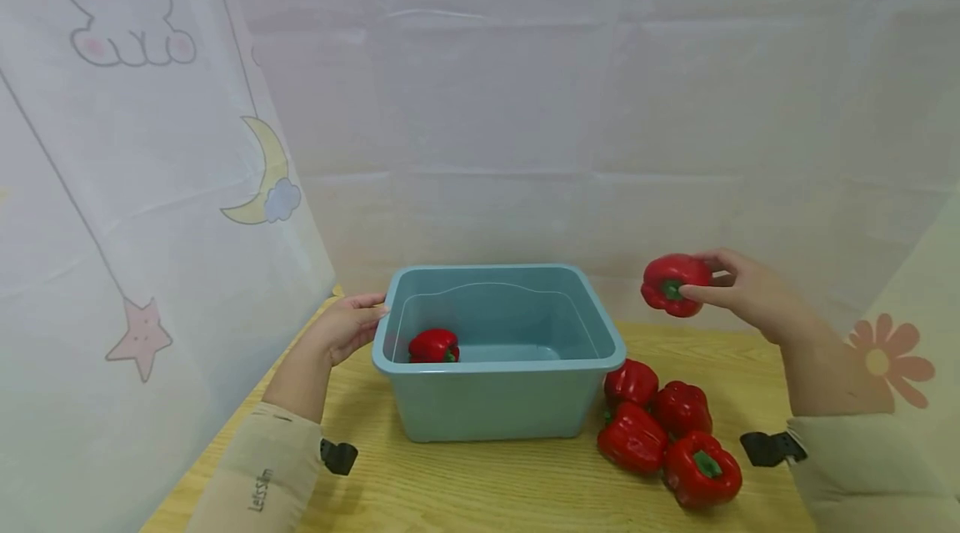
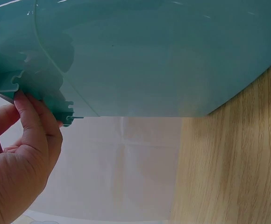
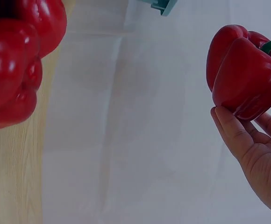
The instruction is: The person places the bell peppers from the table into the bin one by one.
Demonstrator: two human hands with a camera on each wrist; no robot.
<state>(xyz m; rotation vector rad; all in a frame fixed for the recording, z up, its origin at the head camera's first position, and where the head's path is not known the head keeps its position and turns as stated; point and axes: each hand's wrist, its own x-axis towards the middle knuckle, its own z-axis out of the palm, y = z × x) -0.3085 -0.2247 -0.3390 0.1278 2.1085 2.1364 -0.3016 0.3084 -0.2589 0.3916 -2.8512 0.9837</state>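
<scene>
A red bell pepper (image 1: 676, 284) with a green stem is held up in the air by my right hand (image 1: 757, 295), to the right of the bin and above the table. In the right wrist view, fingers support that bell pepper (image 3: 247, 74) from below and the thumb lies by its stem. My left hand (image 1: 351, 326) grips the left rim of a blue-green plastic bin (image 1: 495, 404). The left wrist view has the fingers curled under the rim of the bin (image 2: 149, 60). One red bell pepper (image 1: 433, 345) lies inside the bin at the left.
Several red bell peppers (image 1: 636, 438) lie clustered on the wooden table (image 1: 465, 487), close to the bin's right front corner. A pale cloth backdrop (image 1: 480, 99) hangs behind the table, and another with cartoon prints (image 1: 142, 183) hangs at the left.
</scene>
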